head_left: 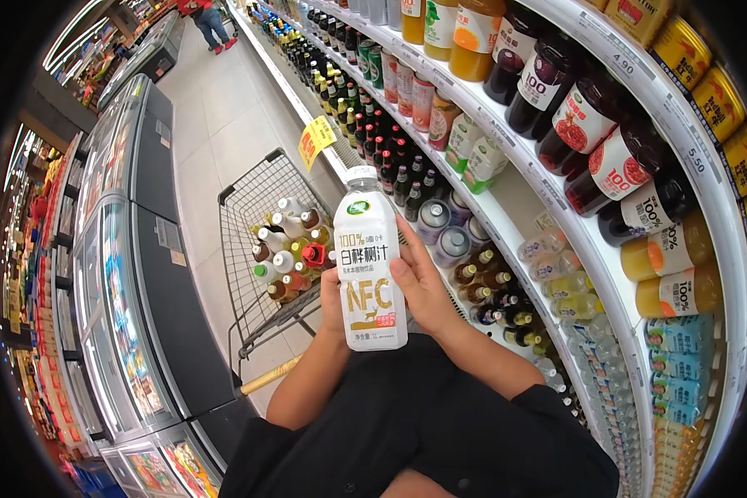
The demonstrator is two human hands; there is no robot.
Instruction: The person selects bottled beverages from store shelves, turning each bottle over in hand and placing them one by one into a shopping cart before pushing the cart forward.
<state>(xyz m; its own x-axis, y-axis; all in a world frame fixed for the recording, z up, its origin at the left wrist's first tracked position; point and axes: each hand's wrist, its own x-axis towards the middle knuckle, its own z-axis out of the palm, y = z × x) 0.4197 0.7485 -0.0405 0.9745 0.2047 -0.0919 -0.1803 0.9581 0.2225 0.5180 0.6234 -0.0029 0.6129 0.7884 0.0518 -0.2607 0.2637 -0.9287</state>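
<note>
Well, from my remote post I see the left hand (330, 309) and right hand (423, 286) grasping the white bottle (367, 278) by its sides, just right of the cart (254, 173); fingertips behind it I can't make out. I'd keep both grips even and thumbs off the print, so the label reads. Bottles (284, 261) sit inside the cart; freezers (163, 286) line its left, drink shelves (516, 199) its right.

I counted one bottle (368, 266) in my two hands (423, 282), one cart (249, 175) at nine o'clock, one yellow sign (314, 143) and one person (210, 25) at eleven, two cartons (482, 164) past one.
</note>
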